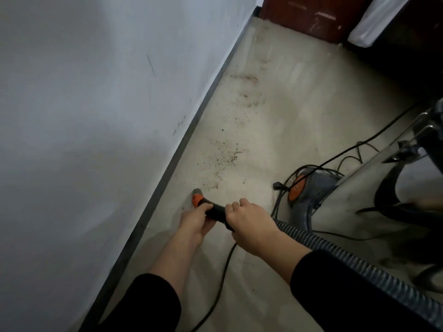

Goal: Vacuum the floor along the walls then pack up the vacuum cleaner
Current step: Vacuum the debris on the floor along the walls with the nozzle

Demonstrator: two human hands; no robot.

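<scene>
Vacuuming along the wall is judged barely started.
The nozzle is gripped by the left hand and right hand, fingers curled round it; dirt is left ahead, and the vacuum cleaner is not yet packed.

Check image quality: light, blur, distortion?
Head view: dim, flat light, no hard glare; soft shadow patches on the wall; pale floor slightly washed mid-frame, though debris reads clearly; left hand, right hand and nozzle fairly sharp; right edge smeared and stretched; top right corner near black.
</scene>
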